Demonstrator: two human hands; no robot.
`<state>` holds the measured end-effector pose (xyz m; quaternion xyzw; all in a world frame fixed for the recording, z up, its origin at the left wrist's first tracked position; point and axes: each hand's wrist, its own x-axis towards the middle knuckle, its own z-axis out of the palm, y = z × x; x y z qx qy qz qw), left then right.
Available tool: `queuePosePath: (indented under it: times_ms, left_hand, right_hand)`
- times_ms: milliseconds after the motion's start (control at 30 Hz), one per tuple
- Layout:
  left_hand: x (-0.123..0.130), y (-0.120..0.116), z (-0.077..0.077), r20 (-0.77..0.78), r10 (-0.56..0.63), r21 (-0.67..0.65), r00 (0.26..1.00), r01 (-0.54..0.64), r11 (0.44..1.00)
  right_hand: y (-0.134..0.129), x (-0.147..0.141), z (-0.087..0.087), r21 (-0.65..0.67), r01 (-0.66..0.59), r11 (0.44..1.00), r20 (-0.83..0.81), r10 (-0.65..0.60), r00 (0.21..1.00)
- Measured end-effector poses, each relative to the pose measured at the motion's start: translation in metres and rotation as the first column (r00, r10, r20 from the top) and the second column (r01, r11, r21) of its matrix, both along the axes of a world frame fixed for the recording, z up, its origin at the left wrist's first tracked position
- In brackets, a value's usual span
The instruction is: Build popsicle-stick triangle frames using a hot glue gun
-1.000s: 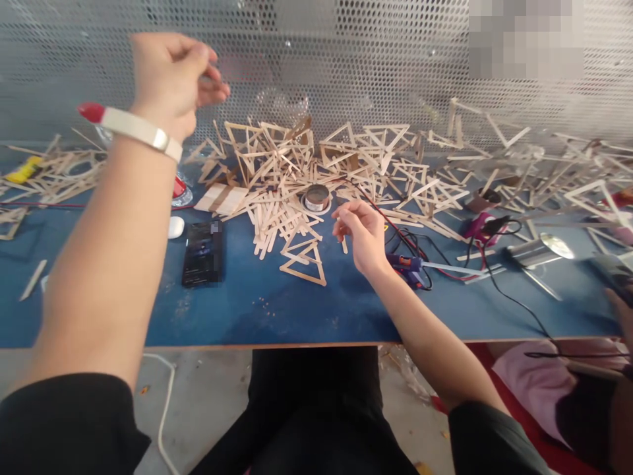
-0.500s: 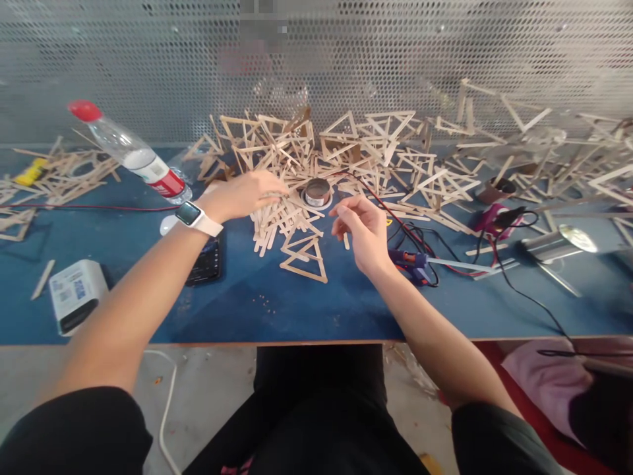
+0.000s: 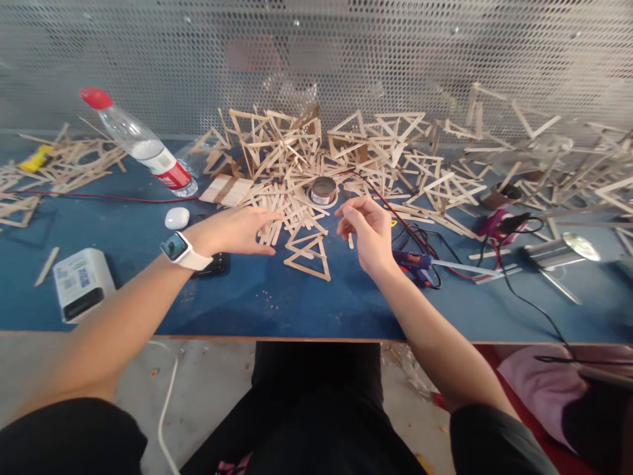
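My left hand (image 3: 242, 229), with a white smartwatch (image 3: 178, 247) on its wrist, is stretched over the near-left edge of a pile of loose wooden craft sticks (image 3: 281, 204). Its fingers are apart and nothing shows in them. Just right of its fingertips, a triangle frame of joined sticks (image 3: 309, 269) lies flat on the blue table. My right hand (image 3: 368, 231) hovers right of that frame, fingers loosely curled, with no object visible in them. A short stick (image 3: 351, 241) shows below its fingers. Beside the right wrist lies a blue glue gun (image 3: 415, 262) with a glue stick in its back.
Behind the pile stand a small round tin (image 3: 323, 190) and heaps of stick frames (image 3: 376, 142) against a perforated metal screen. Left are a red-capped bottle (image 3: 148, 152), a white earbud case (image 3: 177, 218), a phone (image 3: 217, 265) and a white box (image 3: 84, 284). Cables and a metal can (image 3: 558, 252) lie right.
My left hand has moved back toward me from over the pile, uncovering a bundle of sticks and the earbud case. My right hand has barely moved. The view has shifted slightly.
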<state>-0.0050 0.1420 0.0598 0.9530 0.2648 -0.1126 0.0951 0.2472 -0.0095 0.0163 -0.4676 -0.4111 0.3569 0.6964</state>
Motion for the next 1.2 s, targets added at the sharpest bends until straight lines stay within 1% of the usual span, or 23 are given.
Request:
queuePosePath:
  times_ms: [67, 133, 267, 333, 400, 433, 533, 567, 600, 633, 700, 733, 767, 800, 867, 900, 933, 967, 1000, 1067, 1100, 1133, 1200]
  left_hand:
    - [-0.002, -0.008, -0.005, -0.01, 0.01, -0.027, 1.0, -0.01, 1.0]
    - [-0.004, -0.019, -0.008, 0.017, 0.011, -0.051, 1.0, -0.01, 0.999]
    - [-0.01, -0.041, -0.018, 0.175, 0.005, -0.082, 0.985, 0.01, 0.997]
    - [-0.012, -0.045, -0.023, 0.236, 0.02, -0.1, 0.971, 0.004, 0.995]
    - [-0.015, -0.04, -0.025, 0.285, 0.051, -0.111, 0.957, -0.02, 0.994]
    - [-0.015, -0.034, -0.024, 0.312, 0.075, -0.116, 0.947, -0.04, 0.992]
    - [-0.009, -0.001, -0.018, 0.403, 0.183, -0.162, 0.897, -0.127, 0.979]
    - [-0.004, 0.013, -0.014, 0.455, 0.239, -0.207, 0.858, -0.16, 0.965]
    - [0.003, 0.029, -0.01, 0.58, 0.36, -0.321, 0.731, -0.201, 0.926]
    - [0.012, 0.045, -0.005, 0.641, 0.399, -0.345, 0.655, -0.219, 0.913]
    - [0.031, 0.077, 0.008, 0.723, 0.425, -0.35, 0.544, -0.243, 0.905]
    - [0.04, 0.091, 0.016, 0.779, 0.419, -0.336, 0.465, -0.254, 0.907]
    - [0.047, 0.102, 0.024, 0.872, 0.364, -0.287, 0.327, -0.261, 0.922]
    - [0.052, 0.11, 0.033, 0.91, 0.317, -0.244, 0.267, -0.273, 0.93]
    - [0.053, 0.115, 0.045, 0.952, 0.227, -0.159, 0.206, -0.299, 0.941]
    - [0.05, 0.113, 0.049, 0.961, 0.178, -0.107, 0.214, -0.308, 0.945]
    - [0.045, 0.109, 0.049, 0.954, 0.134, -0.05, 0.268, -0.298, 0.953]
    - [0.038, 0.103, 0.046, 0.921, 0.086, 0.019, 0.381, -0.264, 0.964]
    - [0.031, 0.096, 0.041, 0.84, 0.052, 0.06, 0.541, -0.188, 0.98]
    - [0.017, 0.084, 0.024, 0.659, 0.013, 0.04, 0.752, -0.052, 0.998]
    - [0.011, 0.08, 0.014, 0.581, 0.0, 0.023, 0.814, -0.017, 1.0]
    - [0.007, 0.077, 0.004, 0.515, -0.007, 0.012, 0.857, 0.001, 1.0]
    - [0.001, 0.074, -0.01, 0.426, -0.01, 0.009, 0.904, 0.006, 1.0]
  right_hand:
    - [0.0, 0.0, 0.0, 0.003, -0.001, 1.0, 0.001, 0.001, 1.0]
    - [0.0, 0.0, 0.0, 0.005, -0.002, 1.0, 0.001, 0.002, 1.0]
    - [-0.001, -0.001, -0.001, 0.004, -0.002, 1.0, 0.002, 0.002, 1.0]
    - [-0.001, -0.001, -0.002, -0.001, 0.0, 1.0, 0.006, 0.0, 1.0]
    - [0.0, -0.001, -0.002, -0.006, 0.003, 1.0, 0.013, -0.003, 1.0]
    - [0.0, -0.001, -0.003, -0.009, 0.006, 1.0, 0.015, -0.006, 1.0]
    - [0.0, -0.001, -0.004, -0.011, 0.012, 1.0, 0.017, -0.012, 1.0]
    - [0.0, -0.001, -0.004, -0.011, 0.013, 1.0, 0.018, -0.013, 1.0]
    - [0.0, -0.001, -0.004, -0.011, 0.014, 1.0, 0.019, -0.013, 1.0]
    - [0.0, -0.001, -0.004, -0.013, 0.013, 1.0, 0.021, -0.013, 1.0]
    - [0.0, -0.001, -0.005, -0.019, 0.014, 1.0, 0.026, -0.014, 1.0]
    - [0.0, -0.001, -0.005, -0.022, 0.015, 1.0, 0.028, -0.015, 1.0]
    - [0.0, -0.001, -0.005, -0.026, 0.017, 1.0, 0.028, -0.016, 0.999]
    - [0.0, -0.001, -0.005, -0.028, 0.019, 0.999, 0.027, -0.019, 0.999]
    - [0.0, 0.0, -0.005, -0.031, 0.023, 0.999, 0.024, -0.023, 0.999]
    - [-0.001, 0.0, -0.004, -0.031, 0.025, 0.999, 0.021, -0.024, 0.999]
    - [-0.001, 0.0, -0.004, -0.032, 0.025, 0.999, 0.017, -0.025, 1.0]
    - [-0.001, 0.0, -0.004, -0.032, 0.025, 0.999, 0.015, -0.024, 1.0]
    - [-0.002, 0.0, -0.004, -0.032, 0.024, 0.999, 0.013, -0.023, 1.0]
    - [-0.002, -0.001, -0.004, -0.032, 0.02, 0.999, 0.013, -0.019, 1.0]
    - [-0.002, -0.001, -0.004, -0.031, 0.018, 0.999, 0.015, -0.018, 1.0]
    - [-0.002, -0.002, -0.004, -0.031, 0.017, 0.999, 0.019, -0.016, 1.0]
    - [-0.002, -0.003, -0.004, -0.031, 0.016, 0.999, 0.024, -0.016, 1.0]
